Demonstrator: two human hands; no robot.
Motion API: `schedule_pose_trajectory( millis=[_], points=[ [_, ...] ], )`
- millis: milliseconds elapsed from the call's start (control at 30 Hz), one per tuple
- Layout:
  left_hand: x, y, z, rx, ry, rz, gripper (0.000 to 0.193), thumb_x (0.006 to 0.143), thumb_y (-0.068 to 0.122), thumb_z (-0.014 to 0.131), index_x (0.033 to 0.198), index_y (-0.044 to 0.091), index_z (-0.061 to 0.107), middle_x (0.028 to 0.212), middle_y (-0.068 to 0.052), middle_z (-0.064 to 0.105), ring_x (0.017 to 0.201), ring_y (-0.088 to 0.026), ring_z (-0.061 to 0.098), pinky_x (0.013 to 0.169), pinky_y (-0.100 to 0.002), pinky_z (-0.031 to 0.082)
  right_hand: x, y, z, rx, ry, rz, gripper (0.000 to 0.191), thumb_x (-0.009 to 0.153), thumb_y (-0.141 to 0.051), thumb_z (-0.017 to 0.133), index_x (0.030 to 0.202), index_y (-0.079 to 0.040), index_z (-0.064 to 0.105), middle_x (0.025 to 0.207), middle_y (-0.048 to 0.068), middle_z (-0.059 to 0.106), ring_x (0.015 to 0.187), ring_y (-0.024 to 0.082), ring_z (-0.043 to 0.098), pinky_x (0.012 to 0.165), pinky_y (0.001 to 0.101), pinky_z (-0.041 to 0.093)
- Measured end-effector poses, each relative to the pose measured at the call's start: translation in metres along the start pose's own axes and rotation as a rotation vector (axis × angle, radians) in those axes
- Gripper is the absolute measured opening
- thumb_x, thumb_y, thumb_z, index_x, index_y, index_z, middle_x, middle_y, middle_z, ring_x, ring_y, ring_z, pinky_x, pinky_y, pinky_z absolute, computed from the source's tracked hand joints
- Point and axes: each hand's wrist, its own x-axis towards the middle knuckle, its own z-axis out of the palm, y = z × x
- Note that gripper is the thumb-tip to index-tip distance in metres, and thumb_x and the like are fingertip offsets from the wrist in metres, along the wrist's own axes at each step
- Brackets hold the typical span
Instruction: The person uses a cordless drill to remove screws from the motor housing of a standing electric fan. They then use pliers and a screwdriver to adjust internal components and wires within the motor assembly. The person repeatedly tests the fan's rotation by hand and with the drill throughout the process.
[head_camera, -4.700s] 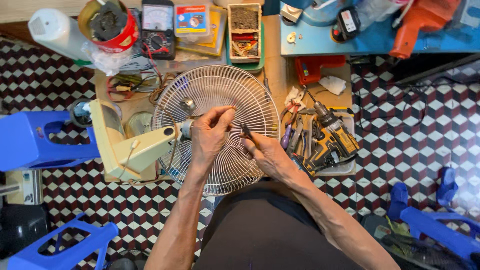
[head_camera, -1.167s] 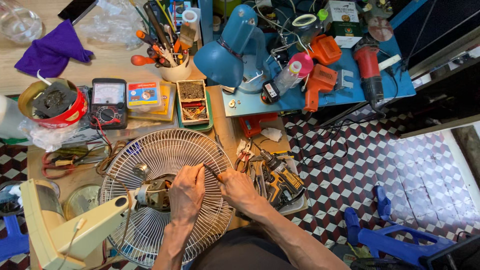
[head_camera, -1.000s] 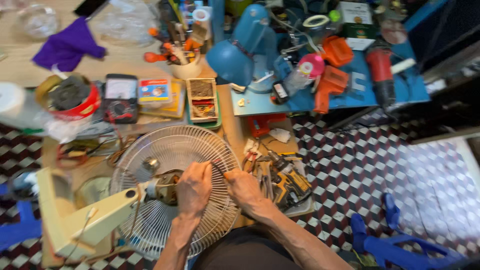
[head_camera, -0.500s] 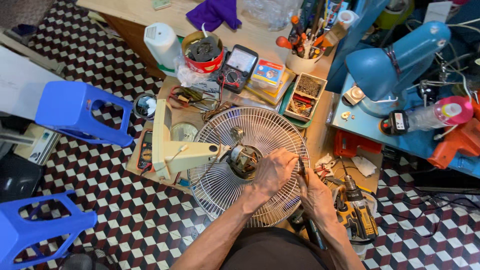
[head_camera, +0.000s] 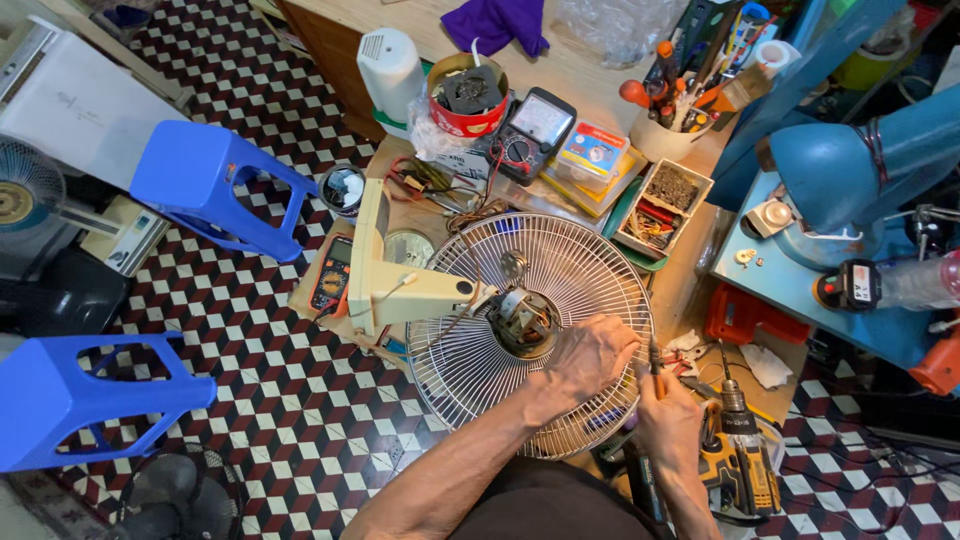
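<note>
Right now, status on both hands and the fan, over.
Left hand resting on fan guard, beside the bare motor. Right hand gripping a slim tool at the guard's rim. Cordless drill close by the right wrist.

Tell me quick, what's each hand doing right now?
Left hand: fingers curled, resting on the fan grille.
Right hand: closed on a thin tool.
</note>
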Motion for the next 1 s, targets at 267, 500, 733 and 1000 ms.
schedule_pose_trajectory(
  millis=[267,500,733,1000],
  points=[
    [-0.023,0.016,-0.065,-0.190,0.118,-0.011,0.050,0.099,0.021,0.064,0.145,0.003,0.056,0.118,-0.020,0.072,0.101,-0.030,0.071,0.089,-0.041,0.057,0.048,0.047,-0.006,0.054,-0.026,0.415,0.055,0.100,-0.050,0.062,0.093,0.004,0.070,0.066,0.016,0.065,0.061,0.028,0.064,0.060,0.0431,0.050],
    [-0.071,0.003,-0.153,-0.122,0.374,-0.448,0.045,0.101,0.031,0.059,0.137,0.004,0.060,0.124,-0.020,0.070,0.115,-0.036,0.070,0.096,-0.042,0.055,0.056,0.069,0.029,-0.122,0.164,0.076,0.058,0.101,-0.041,0.064,0.133,0.007,0.058,0.114,0.032,0.065,0.107,0.043,0.062,0.092,0.0510,0.048],
    [-0.068,-0.065,-0.185,0.227,-0.143,-0.393,0.077,0.078,0.028,0.080,0.144,0.005,0.048,0.153,-0.025,0.039,0.140,-0.040,0.039,0.114,-0.049,0.032,0.008,0.041,0.039,0.200,0.182,0.060,0.063,0.098,-0.037,0.062,0.143,0.005,0.050,0.136,0.027,0.059,0.127,0.036,0.056,0.107,0.0448,0.042],
    [-0.048,-0.135,-0.144,0.382,-0.623,-0.219,0.074,0.067,0.032,0.087,0.128,0.009,0.051,0.119,-0.015,0.063,0.121,-0.035,0.056,0.102,-0.052,0.042,-0.032,0.037,0.075,0.334,0.276,0.320,0.073,0.096,-0.043,0.063,0.146,0.007,0.044,0.135,0.027,0.058,0.120,0.031,0.060,0.100,0.0418,0.047]
  ],
)
